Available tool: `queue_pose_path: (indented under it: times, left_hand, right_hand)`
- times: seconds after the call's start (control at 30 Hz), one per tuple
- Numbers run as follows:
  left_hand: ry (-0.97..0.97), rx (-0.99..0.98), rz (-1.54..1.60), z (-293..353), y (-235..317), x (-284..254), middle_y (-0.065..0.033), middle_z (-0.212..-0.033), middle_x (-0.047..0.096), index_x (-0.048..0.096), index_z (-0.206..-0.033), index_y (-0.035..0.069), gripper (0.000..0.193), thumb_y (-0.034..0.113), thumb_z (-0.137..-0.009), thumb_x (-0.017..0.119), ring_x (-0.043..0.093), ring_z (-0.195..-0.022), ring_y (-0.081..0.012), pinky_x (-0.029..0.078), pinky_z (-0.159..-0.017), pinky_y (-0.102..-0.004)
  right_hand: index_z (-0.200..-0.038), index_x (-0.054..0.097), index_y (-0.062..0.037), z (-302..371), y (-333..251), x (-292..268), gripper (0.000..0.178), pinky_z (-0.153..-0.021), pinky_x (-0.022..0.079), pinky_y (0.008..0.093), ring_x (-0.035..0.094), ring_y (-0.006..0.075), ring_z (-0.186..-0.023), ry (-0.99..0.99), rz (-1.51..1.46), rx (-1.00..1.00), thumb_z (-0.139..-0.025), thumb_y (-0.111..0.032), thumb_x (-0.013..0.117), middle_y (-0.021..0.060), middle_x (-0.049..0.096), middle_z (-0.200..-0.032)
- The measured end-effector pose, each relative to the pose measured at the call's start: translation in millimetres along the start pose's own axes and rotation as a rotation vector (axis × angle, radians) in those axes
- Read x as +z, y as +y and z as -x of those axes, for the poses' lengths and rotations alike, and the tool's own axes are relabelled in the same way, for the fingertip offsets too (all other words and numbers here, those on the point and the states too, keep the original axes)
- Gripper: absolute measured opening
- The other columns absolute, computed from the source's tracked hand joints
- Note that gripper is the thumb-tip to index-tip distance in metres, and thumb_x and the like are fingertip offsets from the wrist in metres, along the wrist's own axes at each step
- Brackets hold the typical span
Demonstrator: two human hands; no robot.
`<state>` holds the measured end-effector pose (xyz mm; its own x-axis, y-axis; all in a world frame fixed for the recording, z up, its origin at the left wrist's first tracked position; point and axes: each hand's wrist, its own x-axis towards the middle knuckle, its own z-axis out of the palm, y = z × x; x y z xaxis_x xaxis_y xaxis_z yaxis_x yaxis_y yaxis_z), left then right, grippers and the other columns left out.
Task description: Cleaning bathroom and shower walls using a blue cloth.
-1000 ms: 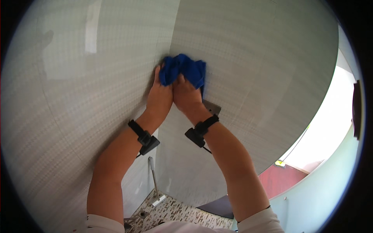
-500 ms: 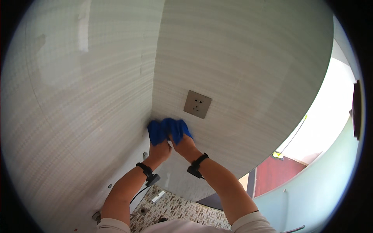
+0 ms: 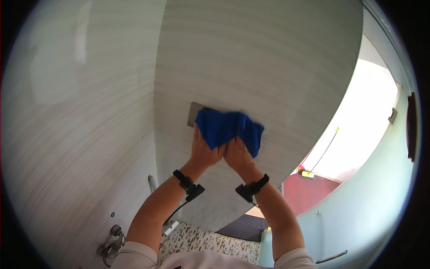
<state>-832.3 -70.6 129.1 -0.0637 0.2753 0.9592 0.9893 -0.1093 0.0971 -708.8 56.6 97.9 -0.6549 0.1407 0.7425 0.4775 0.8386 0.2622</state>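
A blue cloth [image 3: 229, 127] lies spread against the tiled wall [image 3: 251, 71], held by both hands. My left hand [image 3: 204, 151] grips its lower left part, and my right hand [image 3: 238, 154] grips its lower right part beside it. Most of the fingers are hidden behind or under the cloth. Just left of the cloth shows the brown edge of a square socket plate [image 3: 192, 114]; the cloth covers the rest. Each wrist wears a black strap with a small box.
A metal tap [image 3: 114, 240] sticks out of the left wall at lower left. Mosaic tiles cover the floor [image 3: 197, 237]. At the right stands a frosted glass door [image 3: 358, 219] with a handle. Beyond the opening are a red floor [image 3: 309, 193] and a yellow-headed mop [image 3: 307, 174].
Both hands have moved the cloth right and up, from the wall corner to the socket, which it now mostly covers. The cloth is spread wider, and the view has shifted right.
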Motion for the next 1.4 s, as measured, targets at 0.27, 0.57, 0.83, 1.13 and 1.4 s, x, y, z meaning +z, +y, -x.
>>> queue_pose_path:
  times: [0.27, 0.57, 0.83, 1.13, 1.4]
  left_hand:
    - [0.341, 0.175, -0.037, -171, 2, -24, -0.0209, -0.133, 0.064, 0.065, -0.131, 0.004, 0.044, 0.028, -0.094, 0.063, 0.054, -0.132, -0.0422, 0.028, -0.117, -0.0662]
    - [0.346, 0.204, -0.100, -200, 42, -4, -0.0179, -0.121, 0.069, 0.068, -0.122, 0.003, 0.036, 0.024, -0.094, 0.058, 0.061, -0.120, -0.0378, 0.030, -0.116, -0.0608]
    - [-0.001, 0.221, -0.003, -44, 51, 40, -0.0172, -0.143, 0.059, 0.065, -0.133, 0.007, 0.045, 0.027, -0.093, 0.058, 0.048, -0.137, -0.0405, 0.016, -0.119, -0.0708]
    - [-0.377, 0.327, 0.046, 66, 86, 83, -0.0201, -0.150, 0.051, 0.060, -0.141, 0.010, 0.057, 0.037, -0.091, 0.065, 0.044, -0.138, -0.0475, 0.025, -0.112, -0.0746]
    - [0.048, 0.520, 0.053, -147, 144, 68, -0.0293, -0.145, 0.050, 0.062, -0.139, 0.008, 0.062, 0.037, -0.085, 0.072, 0.040, -0.138, -0.0551, 0.027, -0.117, -0.0713]
  right_hand:
    - [-0.133, 0.063, -0.0021, -153, 18, -167, 0.049, -0.098, 0.055, 0.0466, 0.070, 0.0355, -0.109, 0.297, 0.045, 0.024, -0.091, -0.029, 0.063, 0.0192, 0.062, -0.141]
    - [-0.136, 0.060, -0.0031, -142, 50, -187, 0.052, -0.089, 0.056, 0.0442, 0.071, 0.0331, -0.102, 0.570, 0.482, 0.033, -0.093, -0.032, 0.061, 0.0236, 0.057, -0.144]
    - [-0.095, 0.067, -0.0112, 21, 34, -82, 0.027, -0.081, 0.057, 0.0315, 0.072, 0.0210, -0.086, 0.341, 0.382, 0.089, -0.093, -0.038, 0.063, 0.0131, 0.071, -0.101]
    - [-0.079, 0.061, -0.0104, 161, 37, -53, 0.040, -0.055, 0.050, 0.0440, 0.063, 0.0285, -0.063, 0.309, 0.193, 0.172, -0.087, -0.049, 0.072, 0.0117, 0.057, -0.077]
    - [-0.126, 0.056, 0.0041, 47, 132, -175, 0.065, -0.090, 0.049, 0.0588, 0.059, 0.0536, -0.106, 0.283, 0.261, 0.291, -0.090, -0.048, 0.069, 0.0392, 0.054, -0.122]
